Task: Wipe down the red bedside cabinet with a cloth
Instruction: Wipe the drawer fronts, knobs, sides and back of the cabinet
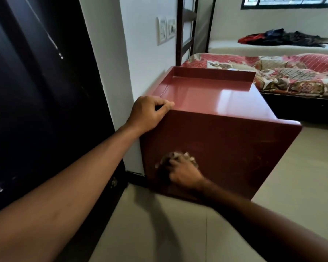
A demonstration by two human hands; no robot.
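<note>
Red cabinet (225,144); left hand (150,112) grips corner; right hand (184,171) holds cloth (175,156).

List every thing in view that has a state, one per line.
red cabinet: upright on the floor, beside the wall.
cloth: bunched, pressed against the cabinet's near panel.
left hand: grips the cabinet's top corner.
right hand: holds the cloth; blurred.
quilt: rumpled.
clothes: heaped on the far mattress.
</note>
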